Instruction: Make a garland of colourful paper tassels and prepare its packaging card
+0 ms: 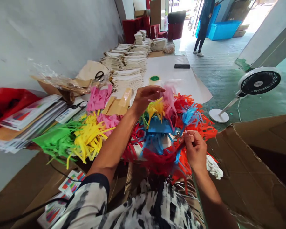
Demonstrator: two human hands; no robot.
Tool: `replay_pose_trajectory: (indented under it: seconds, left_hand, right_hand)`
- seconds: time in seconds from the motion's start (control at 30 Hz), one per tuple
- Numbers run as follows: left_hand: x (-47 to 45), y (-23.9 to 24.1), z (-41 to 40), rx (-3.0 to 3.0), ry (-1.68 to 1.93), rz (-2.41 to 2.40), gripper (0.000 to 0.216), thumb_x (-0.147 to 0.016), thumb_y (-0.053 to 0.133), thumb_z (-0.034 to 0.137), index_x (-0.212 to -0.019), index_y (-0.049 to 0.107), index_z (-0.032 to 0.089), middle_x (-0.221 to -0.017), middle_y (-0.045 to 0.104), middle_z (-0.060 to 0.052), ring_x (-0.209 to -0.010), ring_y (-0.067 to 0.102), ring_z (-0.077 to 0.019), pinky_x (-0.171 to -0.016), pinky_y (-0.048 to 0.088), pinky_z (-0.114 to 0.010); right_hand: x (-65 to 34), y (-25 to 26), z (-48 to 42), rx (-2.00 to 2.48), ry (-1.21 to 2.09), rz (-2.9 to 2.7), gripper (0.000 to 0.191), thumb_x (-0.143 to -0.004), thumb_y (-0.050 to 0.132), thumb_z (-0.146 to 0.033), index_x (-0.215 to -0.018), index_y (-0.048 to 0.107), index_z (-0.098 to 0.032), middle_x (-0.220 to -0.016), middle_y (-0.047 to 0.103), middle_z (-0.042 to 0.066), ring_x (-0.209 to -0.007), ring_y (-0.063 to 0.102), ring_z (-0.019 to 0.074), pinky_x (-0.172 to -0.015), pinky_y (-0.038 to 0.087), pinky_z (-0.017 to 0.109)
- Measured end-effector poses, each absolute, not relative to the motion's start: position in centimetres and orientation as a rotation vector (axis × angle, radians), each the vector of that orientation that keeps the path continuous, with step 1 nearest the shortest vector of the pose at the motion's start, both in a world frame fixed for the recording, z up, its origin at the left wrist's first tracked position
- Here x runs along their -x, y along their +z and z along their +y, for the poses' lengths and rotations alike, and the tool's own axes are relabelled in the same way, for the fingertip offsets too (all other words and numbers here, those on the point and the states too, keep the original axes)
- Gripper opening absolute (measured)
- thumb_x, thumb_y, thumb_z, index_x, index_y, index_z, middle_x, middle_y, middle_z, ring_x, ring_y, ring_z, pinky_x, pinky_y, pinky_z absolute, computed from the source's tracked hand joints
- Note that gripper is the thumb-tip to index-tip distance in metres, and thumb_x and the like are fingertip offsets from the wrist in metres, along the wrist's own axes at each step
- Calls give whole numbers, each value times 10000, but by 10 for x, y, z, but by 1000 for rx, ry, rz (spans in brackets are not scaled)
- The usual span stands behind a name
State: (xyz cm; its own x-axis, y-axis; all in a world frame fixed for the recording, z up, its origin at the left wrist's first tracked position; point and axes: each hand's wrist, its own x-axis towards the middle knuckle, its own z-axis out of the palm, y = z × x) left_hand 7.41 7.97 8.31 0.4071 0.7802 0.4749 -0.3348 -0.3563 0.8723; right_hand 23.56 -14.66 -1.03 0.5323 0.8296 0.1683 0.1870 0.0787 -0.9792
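My left hand [149, 95] reaches over the pile with bent fingers, its fingertips at a blurred pink paper tassel [169, 103]. Lower right, my right hand [195, 148] is closed in a pinch where a dark red fringed paper tassel [158, 160] narrows; something small and white shows at the fingertips. Between the hands are a yellow tassel [155, 108], a light blue tassel [192, 115] and a flat blue fringed sheet [159, 124]. Orange-red fringed paper [207, 127] lies beside and behind my right hand.
Left on the table are green fringe [59, 138], yellow fringe [89, 138], pink fringe [99, 97] and scissors [99, 75]. Behind stand white stacks [131, 63], tape [154, 78] and a phone-like black object [182, 66]. A fan [259, 81], cardboard box [252, 159] and person [205, 22] are right.
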Motion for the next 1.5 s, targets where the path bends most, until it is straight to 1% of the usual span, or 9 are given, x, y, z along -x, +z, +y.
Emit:
replay_pose_trajectory:
  seconds: [0.23, 0.43, 0.5, 0.63, 1.0, 1.13, 1.27, 1.4, 1.5]
  left_hand:
    - [-96, 99, 41, -1802, 1124, 508, 226, -905, 802, 422, -872, 811, 198, -659, 703, -2, -429, 490, -35, -414, 334, -217]
    - [-105, 87, 30, -1788, 933, 625, 259, -965, 716, 454, -929, 756, 201, -619, 662, 10, -439, 515, -58, -430, 392, -225]
    - [-103, 76, 31, -1720, 758, 599, 254, -910, 764, 423, -1033, 759, 201, -710, 728, -11, -509, 631, -99, -481, 497, -243]
    - [-100, 51, 28, -1553, 544, 476, 486, -756, 837, 246, -1219, 695, 207, -954, 820, -55, -841, 796, -196, -770, 655, -320]
    - [-104, 34, 5, -1578, 626, 435, 290, -781, 871, 299, -907, 660, 146, -843, 768, -27, -769, 735, -123, -739, 589, -241]
    - [-101, 33, 5, -1633, 634, 421, 220, -804, 843, 265, -898, 681, 150, -848, 764, -29, -776, 729, -121, -759, 583, -249]
    - [-97, 32, 2, -1646, 648, 407, 234, -805, 854, 285, -906, 690, 153, -884, 772, -37, -826, 740, -128, -788, 580, -247]
    - [-95, 30, 7, -1605, 641, 412, 307, -805, 864, 379, -919, 689, 154, -902, 788, -57, -835, 755, -154, -806, 601, -277]
    - [-96, 30, 28, -1683, 848, 605, 209, -806, 826, 300, -891, 683, 173, -869, 783, -30, -815, 750, -165, -783, 602, -284]
  right_hand:
    - [-234, -7, -148, 1468, 593, -946, 356, -981, 644, -566, -895, 658, -221, -706, 657, -23, -618, 537, 158, -594, 404, 302]
    - [-234, -9, -150, 1441, 603, -941, 325, -990, 653, -552, -931, 657, -232, -716, 671, -34, -639, 553, 160, -639, 423, 313]
    - [-235, -9, -150, 1442, 607, -925, 323, -989, 654, -554, -938, 657, -235, -725, 676, -32, -650, 567, 165, -647, 435, 318]
    - [-236, -8, -146, 1424, 603, -895, 312, -983, 663, -544, -938, 659, -235, -726, 676, -26, -653, 587, 169, -641, 451, 323]
    - [-228, 6, -122, 1395, 559, -997, 322, -999, 662, -523, -1129, 652, -229, -717, 673, -34, -615, 604, 148, -587, 410, 283]
    - [-228, 3, -118, 1422, 457, -957, 294, -991, 677, -512, -1070, 605, -239, -642, 595, -68, -557, 526, 134, -565, 376, 281]
    - [-231, 1, -117, 1345, 566, -946, 339, -983, 683, -521, -1159, 609, -241, -697, 646, -50, -593, 571, 150, -585, 419, 293]
    - [-235, 5, -119, 1392, 487, -966, 314, -993, 655, -534, -955, 661, -223, -717, 660, -19, -595, 537, 141, -570, 411, 286]
    - [-239, 10, -123, 1356, 475, -904, 327, -989, 659, -533, -912, 648, -216, -678, 652, -23, -537, 498, 127, -542, 394, 279]
